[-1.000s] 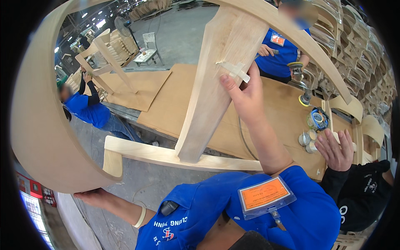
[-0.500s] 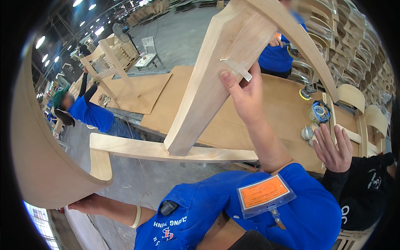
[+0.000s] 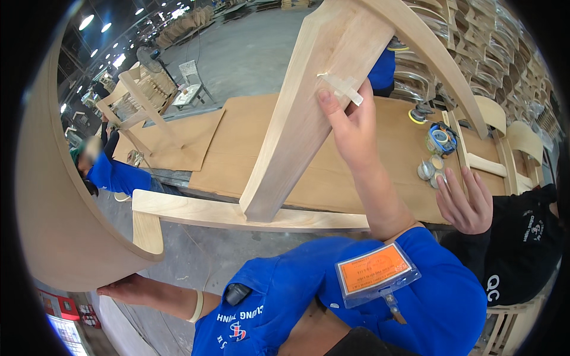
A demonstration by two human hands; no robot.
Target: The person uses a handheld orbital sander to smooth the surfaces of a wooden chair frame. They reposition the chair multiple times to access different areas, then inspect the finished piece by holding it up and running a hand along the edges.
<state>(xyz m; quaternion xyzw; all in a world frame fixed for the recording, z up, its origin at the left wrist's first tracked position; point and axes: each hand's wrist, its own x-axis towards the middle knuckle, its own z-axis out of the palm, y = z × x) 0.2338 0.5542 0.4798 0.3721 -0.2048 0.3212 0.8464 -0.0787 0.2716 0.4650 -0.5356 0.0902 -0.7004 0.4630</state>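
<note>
A pale wooden chair frame [image 3: 297, 136] is held up in front of me, tilted, with a curved beige panel [image 3: 65, 196] on its left side. My right hand [image 3: 355, 127] grips the broad, tapering wooden part, thumb on its face and fingers going behind the edge. Close to that thumb, a strip of whitish tape [image 3: 344, 88] sticks to the wood. At the lower left, my left hand [image 3: 127, 289] holds the panel's bottom edge, its fingers partly hidden by it. A crosspiece [image 3: 196, 207] runs below the tapering part.
Brown sheeting covers a long workbench [image 3: 332, 166]. On it are a sander [image 3: 420, 113], a blue container [image 3: 440, 138] and small cups [image 3: 430, 169]. A co-worker's open hand [image 3: 466, 202] reaches in at right; another person [image 3: 119, 178] stands at left. Curved wooden parts [image 3: 475, 53] are stacked behind.
My view has shifted slightly, so the bench and background sit further left. Both my hands keep their hold on the chair frame. The co-worker's hand at right appears slightly lower, its fingers more bent.
</note>
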